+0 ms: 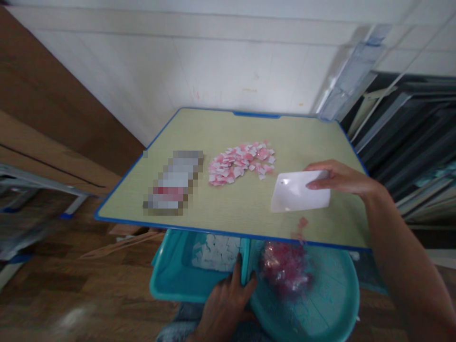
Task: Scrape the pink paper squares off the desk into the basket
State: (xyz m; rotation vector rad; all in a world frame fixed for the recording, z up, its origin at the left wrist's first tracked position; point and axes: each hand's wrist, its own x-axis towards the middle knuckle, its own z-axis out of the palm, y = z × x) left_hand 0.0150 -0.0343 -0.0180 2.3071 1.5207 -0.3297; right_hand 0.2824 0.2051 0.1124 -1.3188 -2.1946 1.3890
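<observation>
My right hand (337, 178) is closed on a white flat plastic scraper (297, 192), pinched at its right edge above the board. Small pink-red pieces (302, 223) lie just below the scraper, by the front edge. A heap of small pink and white square pieces (238, 161) lies on the middle of the board. Below the front edge, my left hand (230, 297) grips the rims where a teal rectangular tray (178, 285) meets a round teal basin (351, 285). White pieces (217, 251) lie in the tray. Clear plastic with dark pink pieces (287, 268) lies in the basin.
The pale board (213, 209) has a blue rim and stands against a white wall (231, 71). A pixelated oblong object (174, 180) lies on its left. Dark flat panels (420, 114) lean at the right. A metal frame (71, 204) stands at the left.
</observation>
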